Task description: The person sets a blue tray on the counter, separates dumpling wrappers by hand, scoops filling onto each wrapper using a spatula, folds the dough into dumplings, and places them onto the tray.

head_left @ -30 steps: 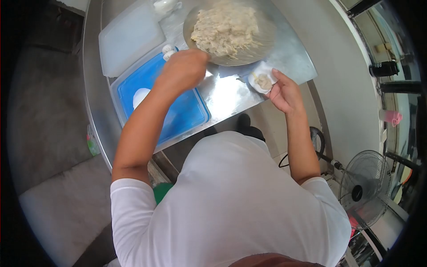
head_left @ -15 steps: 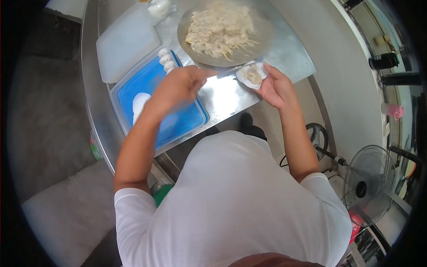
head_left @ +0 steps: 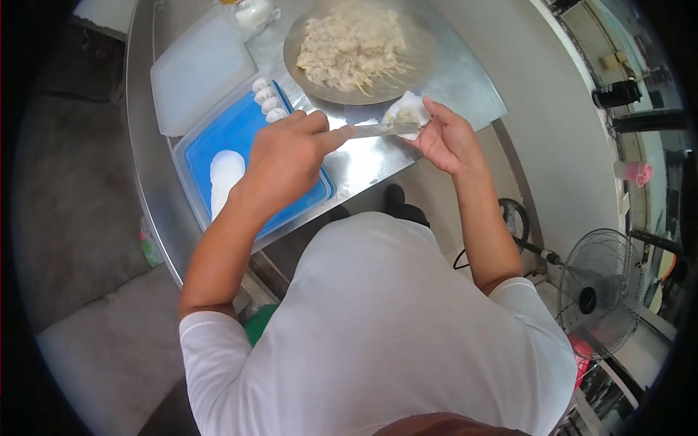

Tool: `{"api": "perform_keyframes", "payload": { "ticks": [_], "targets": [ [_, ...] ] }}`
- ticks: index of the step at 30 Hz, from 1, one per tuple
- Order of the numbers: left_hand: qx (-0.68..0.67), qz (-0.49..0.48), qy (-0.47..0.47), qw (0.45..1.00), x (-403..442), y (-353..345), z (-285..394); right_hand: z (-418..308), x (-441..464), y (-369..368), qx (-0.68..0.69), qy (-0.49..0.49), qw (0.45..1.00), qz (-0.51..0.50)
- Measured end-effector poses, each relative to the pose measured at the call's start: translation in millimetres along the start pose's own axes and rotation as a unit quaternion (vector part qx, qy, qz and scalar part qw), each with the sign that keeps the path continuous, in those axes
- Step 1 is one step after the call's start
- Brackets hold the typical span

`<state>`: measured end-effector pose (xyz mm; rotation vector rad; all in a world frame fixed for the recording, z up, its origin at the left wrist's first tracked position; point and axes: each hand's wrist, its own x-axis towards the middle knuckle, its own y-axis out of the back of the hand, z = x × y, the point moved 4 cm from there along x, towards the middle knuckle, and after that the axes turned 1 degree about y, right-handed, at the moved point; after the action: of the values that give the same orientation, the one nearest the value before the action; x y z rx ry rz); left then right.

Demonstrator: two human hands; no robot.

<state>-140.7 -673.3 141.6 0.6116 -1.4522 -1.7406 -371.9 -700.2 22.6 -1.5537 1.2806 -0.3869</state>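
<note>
My left hand (head_left: 285, 156) is closed around a flat metal spreader (head_left: 379, 130), its blade reaching right to the dough wrapper. In my right hand (head_left: 449, 142), a white round wrapper (head_left: 416, 104) rests on the fingers, with pale filling (head_left: 407, 115) on it. The blade lies against the filling at the wrapper's lower part. Beyond both hands stands a wide metal bowl (head_left: 292, 69) heaped with pale shredded filling (head_left: 352, 47). Partly under my left forearm is a blue-bottomed tray (head_left: 198, 154), holding several pleated dumplings (head_left: 269, 102) and a white stack that looks like wrappers (head_left: 227, 173).
A translucent white lid (head_left: 200, 73) lies on the metal table (head_left: 472, 91) beyond the tray. A knotted plastic bag (head_left: 254, 13) sits at the back. To the right are a wall (head_left: 574, 138) and a standing fan (head_left: 598, 291).
My left hand has brought the spreader blade onto the filling in the wrapper. The wrapper now tilts more upright in my right hand. The whole view has shifted slightly.
</note>
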Motion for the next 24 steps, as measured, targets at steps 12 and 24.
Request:
{"api": "perform_keyframes", "payload": {
  "ticks": [12,24],
  "targets": [
    [-0.149,-0.038,0.082,0.985,-10.1,7.5,-15.8,-3.0,-7.3,1.2,-0.039,0.053,0.998,0.018],
    [-0.290,0.007,0.215,0.933,-34.7,-27.6,-24.7,-5.2,-5.2,-2.3,-0.023,0.056,0.998,-0.026]
  ]
}}
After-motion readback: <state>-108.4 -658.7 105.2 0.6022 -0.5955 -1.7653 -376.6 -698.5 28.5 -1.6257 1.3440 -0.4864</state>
